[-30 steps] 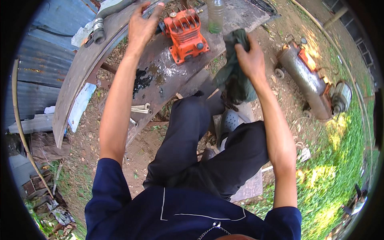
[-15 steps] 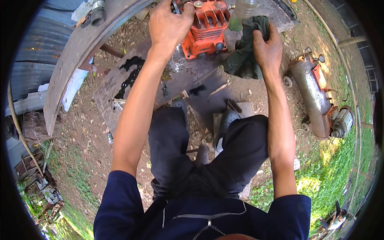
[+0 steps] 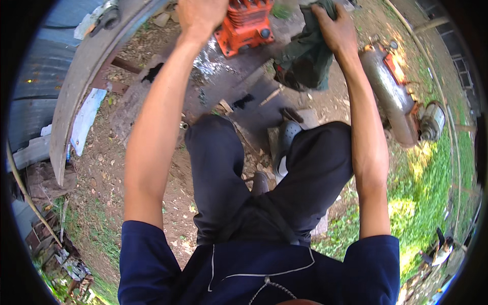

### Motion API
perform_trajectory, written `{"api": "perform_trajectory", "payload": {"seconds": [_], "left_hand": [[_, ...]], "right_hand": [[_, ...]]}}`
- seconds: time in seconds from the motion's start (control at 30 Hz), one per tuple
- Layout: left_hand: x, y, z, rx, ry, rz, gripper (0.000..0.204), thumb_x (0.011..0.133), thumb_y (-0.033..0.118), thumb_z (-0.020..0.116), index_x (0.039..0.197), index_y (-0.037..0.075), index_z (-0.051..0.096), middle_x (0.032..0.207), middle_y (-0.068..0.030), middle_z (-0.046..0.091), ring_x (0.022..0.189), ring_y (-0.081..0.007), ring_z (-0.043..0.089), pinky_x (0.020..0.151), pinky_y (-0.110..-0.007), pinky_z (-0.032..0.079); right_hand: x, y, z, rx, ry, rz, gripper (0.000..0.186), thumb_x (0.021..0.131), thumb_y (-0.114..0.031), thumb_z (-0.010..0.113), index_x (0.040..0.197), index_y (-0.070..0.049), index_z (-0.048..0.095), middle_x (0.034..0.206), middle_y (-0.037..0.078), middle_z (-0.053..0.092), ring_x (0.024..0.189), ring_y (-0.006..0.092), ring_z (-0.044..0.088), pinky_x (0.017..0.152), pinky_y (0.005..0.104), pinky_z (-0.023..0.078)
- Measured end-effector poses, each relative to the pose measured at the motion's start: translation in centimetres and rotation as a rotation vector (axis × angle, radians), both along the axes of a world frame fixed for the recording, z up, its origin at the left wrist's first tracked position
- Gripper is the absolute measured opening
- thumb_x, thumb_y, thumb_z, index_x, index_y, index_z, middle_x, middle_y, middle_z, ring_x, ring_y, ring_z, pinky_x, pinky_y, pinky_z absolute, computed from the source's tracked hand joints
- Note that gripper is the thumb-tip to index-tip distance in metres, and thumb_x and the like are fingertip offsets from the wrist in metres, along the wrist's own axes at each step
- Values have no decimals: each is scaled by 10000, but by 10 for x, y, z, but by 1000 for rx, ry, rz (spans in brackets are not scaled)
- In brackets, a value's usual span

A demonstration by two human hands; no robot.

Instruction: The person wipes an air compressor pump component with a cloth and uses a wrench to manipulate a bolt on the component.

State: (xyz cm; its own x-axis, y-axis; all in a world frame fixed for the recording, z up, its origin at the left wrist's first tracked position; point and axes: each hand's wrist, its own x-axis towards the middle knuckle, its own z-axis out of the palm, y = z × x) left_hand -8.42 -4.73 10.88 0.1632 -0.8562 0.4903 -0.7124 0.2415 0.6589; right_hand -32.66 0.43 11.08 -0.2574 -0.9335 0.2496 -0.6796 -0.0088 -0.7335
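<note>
My right hand [image 3: 335,31] is closed on a dark green cloth [image 3: 306,61], which hangs bunched below the fingers. The cloth is just right of an orange finned compressor pump [image 3: 246,35] that stands on a dark, stained board [image 3: 223,84]. My left hand [image 3: 199,19] is at the pump's left upper side. The upper edge of the picture cuts off its fingers, so what they touch or hold is hidden. The pump's top is also out of view.
A rusty silver air tank [image 3: 389,91] with a motor [image 3: 432,121] at one end lies to the right. A curved wooden tabletop [image 3: 81,96] rises on the left, with a grey pipe fitting [image 3: 109,18] on it. Behind the pump shows the green bottom of a bottle [image 3: 281,10].
The view has shifted, so the pump and both hands sit higher in it. My left fingers and the pump's top have left the picture. The cloth is still in my right hand.
</note>
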Motion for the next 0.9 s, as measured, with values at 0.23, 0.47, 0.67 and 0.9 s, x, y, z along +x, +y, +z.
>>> {"api": "perform_trajectory", "payload": {"seconds": [0.23,0.47,0.67,0.9], "left_hand": [[-29,59,-16,-627,-218,-188,585,876,295,585,1339,-26,425,1353,-230,453,1273,-402,400,1094,-466,284],[-88,160,-73,-216,162,-700,1078,728,311,800,1462,6,72,1328,-325,430,1217,-464,463,1018,-473,398],[-79,170,-102,-290,311,-831,772,785,36,633,1431,99,215,1067,-218,641,944,-335,674,794,-400,549],[-57,175,-105,-225,333,-760,761,767,20,625,1426,101,252,1096,-222,635,981,-338,664,806,-389,543]], "right_hand": [[-33,48,-30,-75,-258,120,447,939,-338,580,1203,21,543,1091,142,632,1009,190,584,901,326,463],[17,116,-16,-200,-332,250,336,981,-283,530,1156,4,537,1052,103,606,981,166,547,871,321,455],[35,164,-8,83,31,90,354,943,-309,555,1154,-28,592,1074,204,645,1028,302,619,873,392,472],[51,150,-37,-40,-160,244,311,954,-228,534,1172,-14,594,1088,161,657,1008,233,617,875,362,473]]}}
